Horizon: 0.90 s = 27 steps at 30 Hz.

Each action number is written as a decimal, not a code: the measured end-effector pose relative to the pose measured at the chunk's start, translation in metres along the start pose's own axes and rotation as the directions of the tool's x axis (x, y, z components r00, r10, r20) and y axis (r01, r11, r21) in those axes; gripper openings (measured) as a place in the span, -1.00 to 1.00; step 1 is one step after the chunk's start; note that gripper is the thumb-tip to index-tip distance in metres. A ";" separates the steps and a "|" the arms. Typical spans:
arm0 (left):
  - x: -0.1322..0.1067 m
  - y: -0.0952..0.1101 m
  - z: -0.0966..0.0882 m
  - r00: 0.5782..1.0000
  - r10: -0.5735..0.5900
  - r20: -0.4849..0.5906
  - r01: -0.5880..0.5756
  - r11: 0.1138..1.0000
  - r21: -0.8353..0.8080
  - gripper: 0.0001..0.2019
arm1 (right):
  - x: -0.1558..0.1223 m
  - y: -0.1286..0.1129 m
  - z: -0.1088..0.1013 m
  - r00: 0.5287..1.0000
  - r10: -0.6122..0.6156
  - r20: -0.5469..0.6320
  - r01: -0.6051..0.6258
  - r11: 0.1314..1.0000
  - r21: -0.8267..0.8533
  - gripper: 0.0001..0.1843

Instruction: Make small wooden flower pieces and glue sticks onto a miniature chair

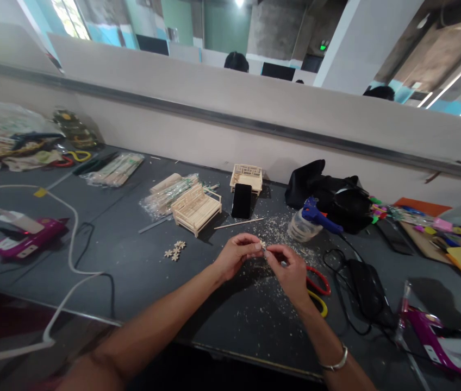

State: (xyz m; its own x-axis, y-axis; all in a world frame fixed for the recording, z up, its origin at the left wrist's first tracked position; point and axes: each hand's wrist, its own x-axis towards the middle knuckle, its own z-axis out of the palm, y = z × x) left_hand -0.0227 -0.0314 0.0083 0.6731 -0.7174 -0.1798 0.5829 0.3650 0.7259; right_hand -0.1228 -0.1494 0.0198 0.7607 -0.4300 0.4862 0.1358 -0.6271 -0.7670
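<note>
Over the dark surface (132,282), the left hand (236,255) and right hand (290,269) are close together, both pinching one tiny pale piece (263,245) in their fingertips. It looks like wood, but fingers hide most of it. The step seems to be careful work on this little bit. The next move likely calls for a soft, steady pinch, so it does not snap or slip. Pale crumbs (275,228) lie all around. Scissors (323,282) with red and yellow handles sit just beside the right hand. Off to the left is a small pile of flower-shaped pieces (175,251). Farther back are a thin stick (238,223), a toy bench (197,209), a black phone (242,201) and another little seat (247,177).
</note>
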 end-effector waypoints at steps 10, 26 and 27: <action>0.002 -0.002 -0.001 1.000 0.011 0.018 -0.010 0.999 -0.031 -0.58 | -0.001 0.001 0.000 1.000 0.021 0.020 -0.021 1.000 -0.020 -0.89; 0.002 -0.004 -0.002 0.999 -0.022 0.030 0.024 0.997 -0.071 -0.65 | 0.000 0.001 0.000 0.999 0.038 0.009 -0.038 0.999 -0.012 -0.86; 0.002 -0.004 -0.002 0.999 -0.023 0.030 0.026 0.997 -0.075 -0.65 | 0.000 0.001 0.000 0.999 0.041 0.010 -0.040 0.999 -0.011 -0.86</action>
State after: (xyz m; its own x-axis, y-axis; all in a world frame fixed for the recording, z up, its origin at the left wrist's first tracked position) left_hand -0.0229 -0.0333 0.0040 0.6451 -0.7435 -0.1764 0.6326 0.3901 0.6691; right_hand -0.1230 -0.1500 0.0194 0.7718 -0.4486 0.4506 0.0979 -0.6164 -0.7814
